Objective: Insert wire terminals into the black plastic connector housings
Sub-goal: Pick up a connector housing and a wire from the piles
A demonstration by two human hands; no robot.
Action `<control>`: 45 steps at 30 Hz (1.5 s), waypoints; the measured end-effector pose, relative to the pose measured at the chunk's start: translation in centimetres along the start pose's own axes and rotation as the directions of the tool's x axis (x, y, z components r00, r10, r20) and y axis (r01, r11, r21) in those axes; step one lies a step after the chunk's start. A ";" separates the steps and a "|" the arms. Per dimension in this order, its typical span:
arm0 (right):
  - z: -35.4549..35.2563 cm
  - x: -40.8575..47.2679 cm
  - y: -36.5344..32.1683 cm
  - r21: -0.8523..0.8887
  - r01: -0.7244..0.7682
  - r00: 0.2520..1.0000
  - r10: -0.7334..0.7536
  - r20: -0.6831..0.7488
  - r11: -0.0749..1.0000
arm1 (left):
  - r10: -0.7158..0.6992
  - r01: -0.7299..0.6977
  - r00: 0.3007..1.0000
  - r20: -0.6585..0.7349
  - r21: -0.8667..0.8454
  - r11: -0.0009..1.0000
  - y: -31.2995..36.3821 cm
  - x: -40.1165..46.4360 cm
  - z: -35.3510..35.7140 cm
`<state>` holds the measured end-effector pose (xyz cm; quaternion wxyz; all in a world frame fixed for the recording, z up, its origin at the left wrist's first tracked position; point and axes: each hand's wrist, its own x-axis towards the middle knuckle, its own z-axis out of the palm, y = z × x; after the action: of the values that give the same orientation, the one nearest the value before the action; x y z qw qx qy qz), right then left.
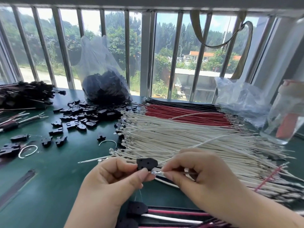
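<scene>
nearest the camera, at the near edge of the green table (57, 186), lie finished housings (137, 208) with red, white and black wires running off to the right. just beyond them the left hand (115, 176) pinches a black housing (146, 163) between thumb and fingertips, its face with small holes turned up. the right hand (194, 171) pinches a white wire (212, 140) close to its metal terminal (154, 172), whose tip sits at the housing's lower right edge, touching or nearly so; i cannot tell if it is inside. the wire arcs away up and to the right over the white wires (189, 137), a wide bundle lying flat right behind the housing. behind that bundle lie red wires (185, 114), then black wires (181, 102). left of the housing and further back, loose housings (85, 114) are scattered in a heap, with two curled wire offcuts (27, 151) nearer. far left sits a pile of assembled leads (24, 94). behind the heap stands a clear bag (105, 83) of black parts against the window bars (149, 55). far right, a clear bottle (286, 112) and crumpled plastic (241, 99).
</scene>
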<state>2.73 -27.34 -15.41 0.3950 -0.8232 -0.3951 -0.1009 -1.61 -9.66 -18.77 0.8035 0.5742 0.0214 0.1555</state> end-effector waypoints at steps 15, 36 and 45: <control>-0.8 -0.4 -0.5 -0.137 0.081 0.996 -0.085 -0.020 0.987 | -0.175 0.171 0.984 0.036 0.104 0.980 0.6 -0.1 -0.1; -1.1 -0.8 -0.7 -0.303 0.124 0.991 -0.136 -0.018 0.945 | -0.227 0.226 0.964 0.140 0.023 0.974 0.5 0.1 -0.3; -0.9 -0.5 -0.5 -0.327 0.032 0.999 -0.024 0.027 0.944 | -0.251 0.234 0.963 0.096 0.164 0.958 0.4 -0.3 -0.3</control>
<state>2.17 -28.15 -14.75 0.2466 -0.8729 -0.3890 -0.1612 -2.06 -9.36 -18.53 0.7704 0.6347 0.0570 0.0202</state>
